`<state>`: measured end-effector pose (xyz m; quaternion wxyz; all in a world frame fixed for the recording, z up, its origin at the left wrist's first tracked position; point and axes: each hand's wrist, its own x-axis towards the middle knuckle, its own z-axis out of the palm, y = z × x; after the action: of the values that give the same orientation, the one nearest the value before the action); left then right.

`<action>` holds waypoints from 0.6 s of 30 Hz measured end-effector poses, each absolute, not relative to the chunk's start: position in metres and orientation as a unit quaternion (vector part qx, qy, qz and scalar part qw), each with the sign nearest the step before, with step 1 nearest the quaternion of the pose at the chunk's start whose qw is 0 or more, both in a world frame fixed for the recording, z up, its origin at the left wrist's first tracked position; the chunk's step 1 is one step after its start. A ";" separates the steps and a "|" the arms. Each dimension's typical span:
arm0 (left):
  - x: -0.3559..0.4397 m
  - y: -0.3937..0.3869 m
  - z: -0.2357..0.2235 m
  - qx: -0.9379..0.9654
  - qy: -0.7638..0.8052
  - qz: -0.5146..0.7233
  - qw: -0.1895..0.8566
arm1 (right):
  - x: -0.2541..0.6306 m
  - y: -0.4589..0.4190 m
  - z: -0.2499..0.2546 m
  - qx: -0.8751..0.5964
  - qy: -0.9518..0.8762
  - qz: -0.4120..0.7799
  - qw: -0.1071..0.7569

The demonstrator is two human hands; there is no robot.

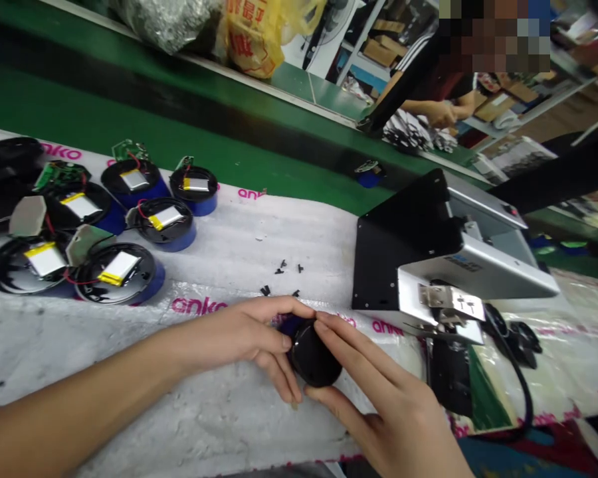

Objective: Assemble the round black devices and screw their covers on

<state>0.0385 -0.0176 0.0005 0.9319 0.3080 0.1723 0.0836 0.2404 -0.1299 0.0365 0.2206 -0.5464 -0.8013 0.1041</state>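
Between my hands is a round casing (315,358) with a black face and a dark blue side, held over the white-wrapped worktop. My left hand (249,338) grips it from the left, thumb near its rim and fingers beneath. From the right, my right hand (379,385) holds it, with fingertips on the upper rim and the thumb at the lower edge. Several small black plastic bits (281,268) lie on the wrap just beyond. To the left stand several blue round housings (167,224), open on top, with white-and-yellow battery packs (119,267) and green circuit boards (62,176) wired to them.
A black and silver machine (428,252) stands at the right, its black cable (525,392) curving down beside it. Beyond a green surface (279,162) sit a yellow plastic bag (254,36) and a silvery bag (169,20). Across the way, another person's hands (441,114) are visible.
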 end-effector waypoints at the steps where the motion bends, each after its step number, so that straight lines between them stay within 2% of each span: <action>1: 0.038 -0.017 0.001 0.308 0.175 0.079 0.932 | 0.241 -0.129 0.037 -0.543 -0.805 0.097 0.219; 18: 0.041 -0.014 0.000 0.291 0.178 0.058 0.938 | 0.240 -0.132 0.037 -0.564 -0.793 0.072 0.221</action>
<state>0.0412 -0.0136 0.0003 0.9382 0.2910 0.1783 0.0578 0.2399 -0.1323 0.0375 0.2209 -0.5635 -0.7927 0.0722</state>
